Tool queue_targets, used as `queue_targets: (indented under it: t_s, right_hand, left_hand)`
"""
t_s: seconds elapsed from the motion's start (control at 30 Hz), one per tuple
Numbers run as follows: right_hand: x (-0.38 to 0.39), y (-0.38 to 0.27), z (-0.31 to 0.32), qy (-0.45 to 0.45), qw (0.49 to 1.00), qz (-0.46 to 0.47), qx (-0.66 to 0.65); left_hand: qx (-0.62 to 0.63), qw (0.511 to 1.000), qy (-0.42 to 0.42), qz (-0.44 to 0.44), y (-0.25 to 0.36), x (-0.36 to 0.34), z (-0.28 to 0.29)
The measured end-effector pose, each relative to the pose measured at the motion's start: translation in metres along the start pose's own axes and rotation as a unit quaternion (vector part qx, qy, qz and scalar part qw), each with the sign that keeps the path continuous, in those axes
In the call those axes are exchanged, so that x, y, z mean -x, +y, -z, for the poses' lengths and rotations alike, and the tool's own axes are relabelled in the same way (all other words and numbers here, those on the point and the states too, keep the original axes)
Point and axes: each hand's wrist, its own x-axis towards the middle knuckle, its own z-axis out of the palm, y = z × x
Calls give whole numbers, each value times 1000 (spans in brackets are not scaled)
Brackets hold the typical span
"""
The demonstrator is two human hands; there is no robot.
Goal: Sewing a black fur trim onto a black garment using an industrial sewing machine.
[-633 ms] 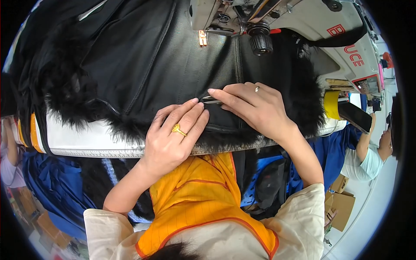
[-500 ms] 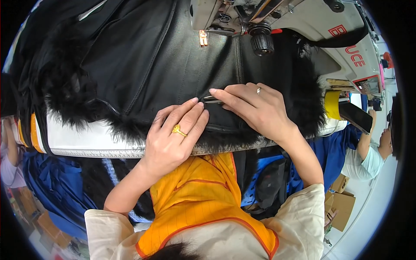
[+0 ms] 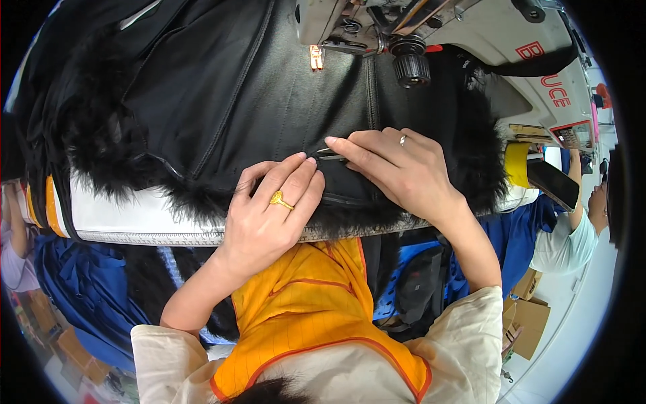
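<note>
A black leather-like garment with stitched seams and fluffy black fur trim lies spread over the white table. My left hand, wearing a gold ring, is closed on a bit of the garment near its front edge; its thumb is hidden beneath. Close beside it, my right hand grips small metal thread snips, with a silver ring on one finger. The tips of the snips point left, toward my left fingertips, just above the leather. Whether the blades touch a thread is too small to tell.
A sewing machine stands over the garment's far side, its presser foot lit. A ruler strip runs along the table's front edge. To the right are a yellow roll, a phone and a co-worker.
Both my hands keep nearly the same place; the snips' tips have shifted very slightly. At the right, the co-worker's arm has risen.
</note>
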Motion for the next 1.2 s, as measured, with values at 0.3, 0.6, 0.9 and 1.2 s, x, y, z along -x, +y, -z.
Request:
queue_targets:
  t_s: [0.3, 0.6, 0.9, 1.2]
  right_hand:
    - [0, 7, -4, 5, 999, 16, -28]
    - [2, 7, -5, 15, 999, 11, -35]
    - [0, 8, -6, 16, 998, 5, -67]
    - [1, 7, -6, 28, 993, -30, -114]
  left_hand:
    - [4, 1000, -1, 4, -1, 0, -2]
    - [7, 1000, 5, 4, -2, 1, -3]
    - [8, 1000, 5, 11, -1, 0, -2]
    - [12, 1000, 6, 7, -1, 0, -3]
